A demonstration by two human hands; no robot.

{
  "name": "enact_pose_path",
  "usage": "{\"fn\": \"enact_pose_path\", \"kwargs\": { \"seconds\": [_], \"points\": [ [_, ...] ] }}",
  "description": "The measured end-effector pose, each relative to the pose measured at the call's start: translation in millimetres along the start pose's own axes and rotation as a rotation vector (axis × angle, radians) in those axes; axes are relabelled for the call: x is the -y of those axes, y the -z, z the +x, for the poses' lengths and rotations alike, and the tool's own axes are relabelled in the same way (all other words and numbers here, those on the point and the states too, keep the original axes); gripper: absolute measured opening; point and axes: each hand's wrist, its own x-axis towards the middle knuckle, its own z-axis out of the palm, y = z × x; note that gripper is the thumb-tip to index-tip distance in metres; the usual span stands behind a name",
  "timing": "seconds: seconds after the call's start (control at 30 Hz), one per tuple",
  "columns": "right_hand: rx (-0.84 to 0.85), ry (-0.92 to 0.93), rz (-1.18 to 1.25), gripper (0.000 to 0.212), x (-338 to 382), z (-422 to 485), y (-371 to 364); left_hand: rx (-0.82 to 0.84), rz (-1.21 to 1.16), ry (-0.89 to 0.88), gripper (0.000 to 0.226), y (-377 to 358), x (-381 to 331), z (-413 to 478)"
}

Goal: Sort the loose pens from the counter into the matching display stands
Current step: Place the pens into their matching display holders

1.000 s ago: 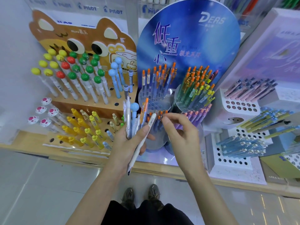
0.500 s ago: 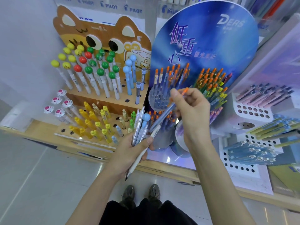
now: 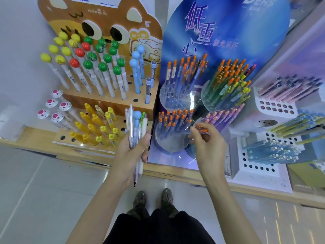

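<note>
Left of centre, the left hand (image 3: 131, 152) is clasping a bundle of loose pens (image 3: 136, 127), fingers wrapped around the barrels; rightward, the right hand (image 3: 206, 143) is pinching an orange-capped pen (image 3: 202, 129) near the blue stand (image 3: 175, 131). These are probably light, stiff, slippery; mid-barrel grips seem best.

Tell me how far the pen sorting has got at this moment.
Partly done. The stands are mostly filled, though the brown stand has open holes. In hand: the right hand pinches an orange-capped pen beside the blue stand, not yet seated. Left: the bundle in the left hand, including a blue ball-topped pen, awaits sorting.
</note>
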Motion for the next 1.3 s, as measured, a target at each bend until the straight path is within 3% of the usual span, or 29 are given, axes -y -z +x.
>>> {"fn": "enact_pose_path", "kwargs": {
  "seconds": [0.37,0.77,0.97,1.1,1.3],
  "points": [
    [-0.022,-0.023,-0.116,0.009,-14.7,-4.4,-19.2,0.063,-0.028,0.051,0.025,8.5,2.3,7.2],
    [0.066,0.172,-0.418,0.018,-1.3,11.5,-30.3,0.068,-0.016,0.038,0.027,11.6,-2.3,11.4],
    [-0.005,0.108,-0.31,0.015,-10.2,-2.4,-24.3,0.067,0.006,0.028,0.026,11.0,-2.2,10.9],
    [-0.055,0.126,-0.276,0.012,-19.5,-16.8,-21.7,0.043,0.091,-0.023,0.006,4.0,2.1,10.5],
    [-0.061,0.167,-0.242,0.014,-24.7,-16.2,-20.8,-0.022,0.128,-0.047,0.01,-9.1,12.5,15.2]
  ]
}}
